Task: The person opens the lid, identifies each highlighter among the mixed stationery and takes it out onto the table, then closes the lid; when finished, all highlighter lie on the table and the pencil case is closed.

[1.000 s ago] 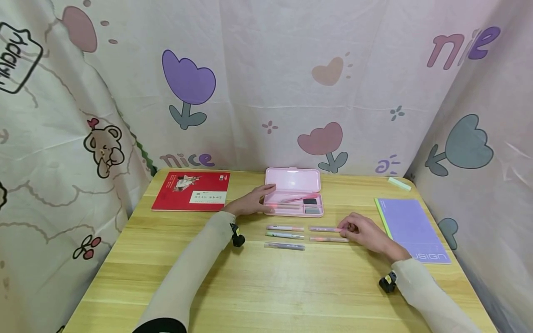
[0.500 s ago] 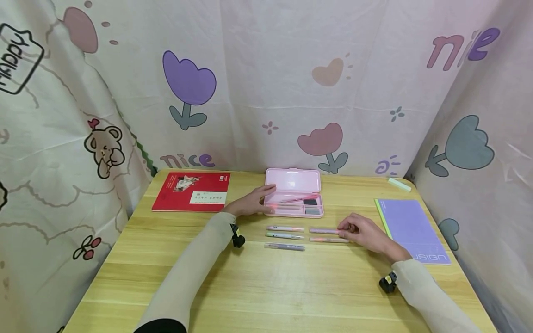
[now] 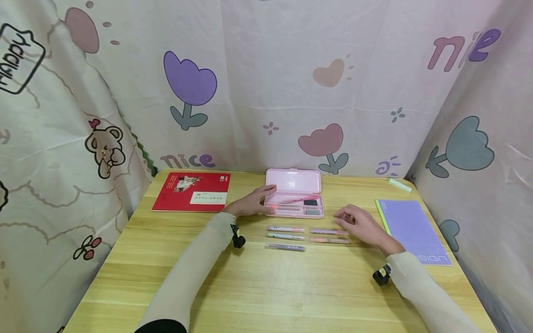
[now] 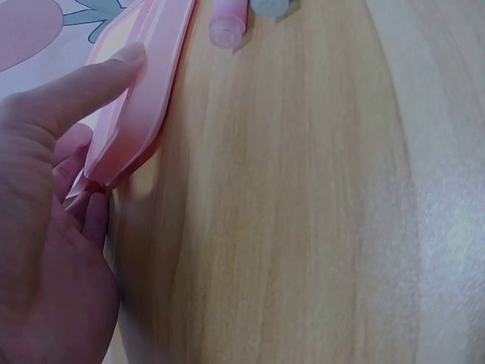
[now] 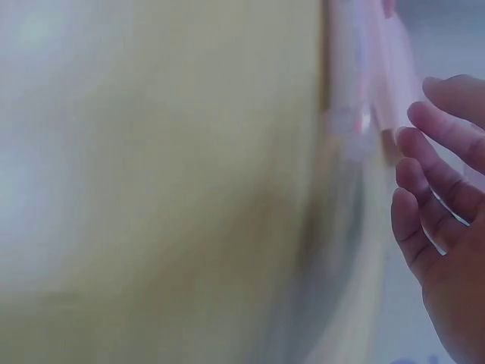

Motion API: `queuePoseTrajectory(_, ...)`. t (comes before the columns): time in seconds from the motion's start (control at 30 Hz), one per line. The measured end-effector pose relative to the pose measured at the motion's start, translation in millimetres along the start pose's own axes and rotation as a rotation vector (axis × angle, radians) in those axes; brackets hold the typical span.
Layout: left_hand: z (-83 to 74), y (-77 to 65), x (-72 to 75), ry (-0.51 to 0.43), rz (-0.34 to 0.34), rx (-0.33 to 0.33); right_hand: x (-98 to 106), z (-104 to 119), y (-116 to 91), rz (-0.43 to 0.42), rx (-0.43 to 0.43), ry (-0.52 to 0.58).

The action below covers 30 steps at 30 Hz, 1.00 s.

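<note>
A pink pencil case [image 3: 293, 175] lies with its lid raised at the back of the table. My left hand [image 3: 249, 202] grips its left end, thumb [image 4: 102, 80] over the front rim and fingers around the corner. Inside are a pink pen [image 3: 297, 200], a dark block [image 3: 310, 202] and a grey block [image 3: 312, 211]. My right hand [image 3: 363, 225] hovers just behind a purple pen [image 3: 326, 231], its fingers loosely bent around nothing. An orange-tinted pen [image 3: 329, 240] lies parallel in front of that one. To their left lie a pink-tipped pen [image 3: 285, 229], a green-ended pen [image 3: 285, 236] and a grey-purple pen [image 3: 285, 247].
A red booklet [image 3: 179, 194] lies at the back left, close to the left wrist. At the right is a purple notebook [image 3: 410, 226], partly under the right forearm. A pale green stick-like piece [image 3: 399, 185] sits near the back right corner. Patterned curtains [image 3: 258, 83] enclose the table.
My right hand has let go of the purple pen and lifted slightly up and back, leaving it lying on the table. My left hand stays on the pencil case.
</note>
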<state>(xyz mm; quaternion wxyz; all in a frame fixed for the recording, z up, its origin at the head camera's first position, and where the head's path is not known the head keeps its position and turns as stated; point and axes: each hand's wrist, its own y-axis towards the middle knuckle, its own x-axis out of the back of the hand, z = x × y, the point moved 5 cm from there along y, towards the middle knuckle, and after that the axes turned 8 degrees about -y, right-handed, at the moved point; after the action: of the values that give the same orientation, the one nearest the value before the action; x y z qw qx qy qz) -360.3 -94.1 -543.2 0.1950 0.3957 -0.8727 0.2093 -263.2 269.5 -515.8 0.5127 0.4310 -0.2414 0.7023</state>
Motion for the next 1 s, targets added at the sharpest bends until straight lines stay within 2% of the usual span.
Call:
queuePoseTrajectory(0.23,-2.0,-1.5,-0.4,0.006,0.0,0.0,-3,29,30,0.044,0.004,0.045)
queuePoseTrajectory(0.47,-2.9,-1.2,-0.3,0.007,0.002,-0.003,-19,52,56,0.047,0.08,0.06)
queuePoseTrajectory(0.67,-1.3,0.4,0.3,0.012,-0.001,-0.015,-33,64,67,0.073,0.122,0.096)
queuePoseTrajectory(0.77,-1.8,0.0,0.5,0.006,0.001,-0.02,-40,69,71,0.091,0.137,0.067)
queuePoseTrajectory(1.0,-2.7,-1.3,0.0,0.008,0.004,-0.021,-47,78,75,0.093,0.178,-0.09)
